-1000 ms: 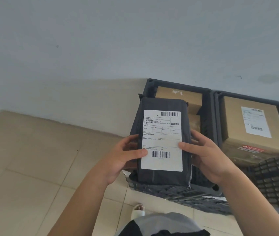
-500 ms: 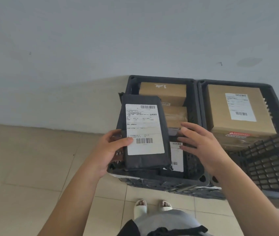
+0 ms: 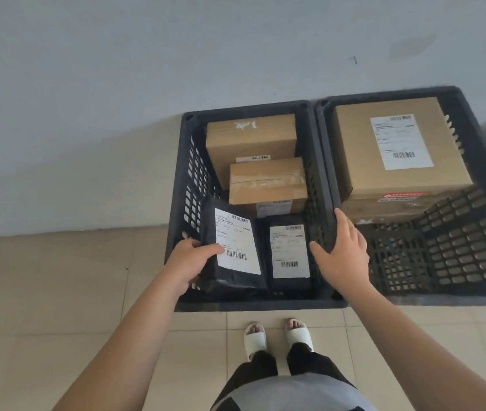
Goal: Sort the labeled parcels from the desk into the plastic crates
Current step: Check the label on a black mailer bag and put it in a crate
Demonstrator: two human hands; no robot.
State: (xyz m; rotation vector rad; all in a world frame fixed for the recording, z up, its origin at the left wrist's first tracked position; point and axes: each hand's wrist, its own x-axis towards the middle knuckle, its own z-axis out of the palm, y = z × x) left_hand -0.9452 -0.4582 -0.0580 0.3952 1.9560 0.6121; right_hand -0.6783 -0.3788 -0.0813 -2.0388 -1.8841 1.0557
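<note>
- A person is standing on a tiled floor [image 3: 58,292], looking down at two black plastic crates; their feet in white slippers [image 3: 277,336] are just in front of the left crate [image 3: 176,232], the landmark here.
- The left hand [image 3: 188,262] is reaching over that crate's near left corner, its fingers [image 3: 210,250] and thumb grasping the edge of a black parcel [image 3: 233,256] with a white label. The parcel is tilting inside the crate, at its near left.
- The right hand [image 3: 342,253] is resting on the crate's right wall, fingers straight and released, gripping nothing.
- Judged step: the black parcel is being lowered into the left crate. The next move calls for letting it settle flat beside its neighbour, then loosening the grip.
- Counting inside the left crate: two black parcels, the second parcel [image 3: 289,253] lying at near right, and farther in, two cardboard boxes [image 3: 265,161].
- To the right, touching the left crate, the right crate [image 3: 443,247] is holding one large labelled box [image 3: 396,149].
- The worktop is not showing.
</note>
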